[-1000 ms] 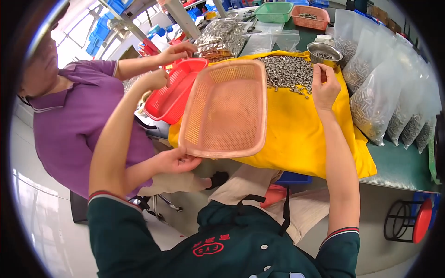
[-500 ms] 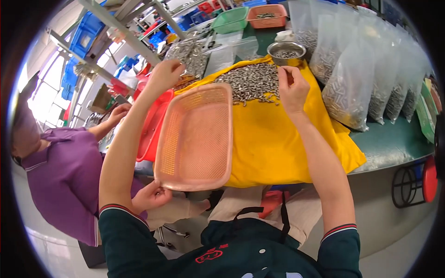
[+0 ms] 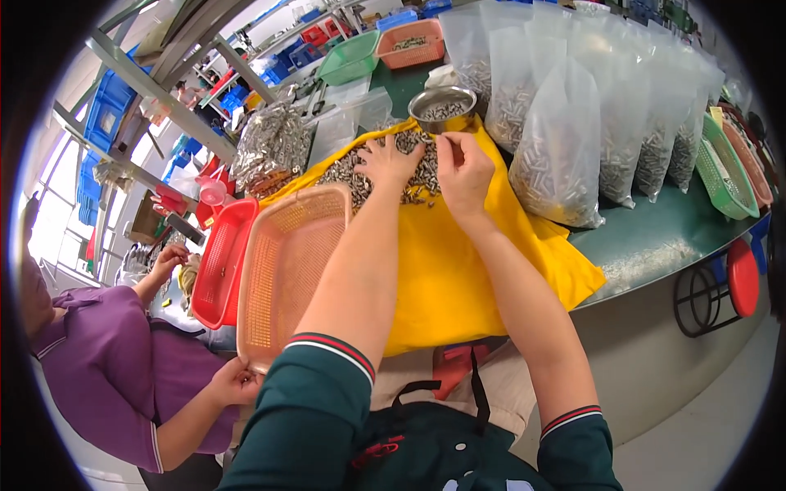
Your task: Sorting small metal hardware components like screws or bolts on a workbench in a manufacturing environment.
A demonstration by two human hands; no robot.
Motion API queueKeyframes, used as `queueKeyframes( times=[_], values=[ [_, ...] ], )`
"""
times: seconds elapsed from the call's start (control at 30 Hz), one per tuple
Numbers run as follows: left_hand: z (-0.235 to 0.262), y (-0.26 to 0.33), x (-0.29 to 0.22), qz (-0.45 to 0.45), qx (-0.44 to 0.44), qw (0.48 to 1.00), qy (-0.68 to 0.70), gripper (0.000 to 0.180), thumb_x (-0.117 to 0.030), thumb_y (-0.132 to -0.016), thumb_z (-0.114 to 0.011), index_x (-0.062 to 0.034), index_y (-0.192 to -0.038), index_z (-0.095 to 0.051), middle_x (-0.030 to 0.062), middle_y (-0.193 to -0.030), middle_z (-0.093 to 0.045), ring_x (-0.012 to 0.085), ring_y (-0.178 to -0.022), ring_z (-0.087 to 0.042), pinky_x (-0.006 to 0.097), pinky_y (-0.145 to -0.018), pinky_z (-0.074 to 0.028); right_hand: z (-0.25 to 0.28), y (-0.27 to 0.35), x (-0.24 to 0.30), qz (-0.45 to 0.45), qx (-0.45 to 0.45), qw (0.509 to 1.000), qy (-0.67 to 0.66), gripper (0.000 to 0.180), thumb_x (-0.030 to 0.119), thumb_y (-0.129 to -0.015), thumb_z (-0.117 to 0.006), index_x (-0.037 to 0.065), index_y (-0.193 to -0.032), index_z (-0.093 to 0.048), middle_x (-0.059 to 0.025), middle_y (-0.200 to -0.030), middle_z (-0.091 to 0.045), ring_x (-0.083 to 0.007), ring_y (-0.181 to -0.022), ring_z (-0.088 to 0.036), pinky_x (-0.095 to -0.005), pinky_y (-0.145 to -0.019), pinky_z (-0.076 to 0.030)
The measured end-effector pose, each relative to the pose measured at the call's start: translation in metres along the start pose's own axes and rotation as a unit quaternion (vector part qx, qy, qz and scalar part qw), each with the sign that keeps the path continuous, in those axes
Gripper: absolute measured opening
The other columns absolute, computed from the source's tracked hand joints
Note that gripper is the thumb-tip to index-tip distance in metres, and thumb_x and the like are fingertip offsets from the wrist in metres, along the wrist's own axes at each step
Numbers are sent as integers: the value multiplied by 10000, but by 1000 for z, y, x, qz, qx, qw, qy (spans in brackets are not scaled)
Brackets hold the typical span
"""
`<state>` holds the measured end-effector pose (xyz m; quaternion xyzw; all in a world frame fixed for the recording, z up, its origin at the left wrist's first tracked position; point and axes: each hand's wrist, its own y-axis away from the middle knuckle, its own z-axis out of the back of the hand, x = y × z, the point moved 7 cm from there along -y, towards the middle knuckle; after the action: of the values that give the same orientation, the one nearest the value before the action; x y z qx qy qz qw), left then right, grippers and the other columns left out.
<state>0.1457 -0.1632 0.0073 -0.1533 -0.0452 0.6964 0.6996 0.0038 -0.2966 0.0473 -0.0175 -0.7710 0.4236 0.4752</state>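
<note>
My left hand point(image 3: 390, 164) lies on a pile of small metal parts point(image 3: 337, 173) with its fingers spread, covering some of them. Close beside it, at the pile's right side, my right hand point(image 3: 464, 173) is closed in a pinch; whatever it may hold is too small to make out. Both hands are over a yellow cloth point(image 3: 446, 286). Just beyond them stands a steel bowl point(image 3: 442, 124) with more metal pieces. A peach mesh basket point(image 3: 286, 270) sits to the left, its right side partly behind my left forearm.
A co-worker's hand point(image 3: 236, 381) is at the basket's near corner. A red tray point(image 3: 223, 266) lies left of it. Tall clear bags point(image 3: 557, 164) filled with metal parts line the right side. Green point(image 3: 348, 61) and pink point(image 3: 412, 53) baskets stand farther back. A red stool point(image 3: 742, 278) is at right.
My left hand has come right and down onto the pile, its fingers spreading. My right hand stays pinched near the pile's edge. The whole view has shifted, moving the scene leftward.
</note>
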Motion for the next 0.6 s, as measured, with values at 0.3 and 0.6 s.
queueKeyframes(
  times=[0.3, 0.6],
  values=[
    [-5, -18, -1, -134, -24, 988, 67, 300, -341, -819, -505, -91, -962, -589, 200, -915, -592, 372, -867, -574, 457, -738, -459, 1, 0, 2, 7, 18, 1000, -4, 81, 105, -767, -608, 33, -740, -581, -94, -630, -577, -231, -528, -554, -307, -502, -438],
    [51, -23, 43, -32, 326, 891, 316, 309, -346, -836, -520, -45, -775, -545, -16, -604, -462, 79, -449, -408, 223, -390, -300, 4, -2, -1, 17, 5, 1000, -1, 74, 105, -759, -610, 44, -739, -575, -95, -629, -571, -237, -529, -554, -311, -495, -431]
  ],
)
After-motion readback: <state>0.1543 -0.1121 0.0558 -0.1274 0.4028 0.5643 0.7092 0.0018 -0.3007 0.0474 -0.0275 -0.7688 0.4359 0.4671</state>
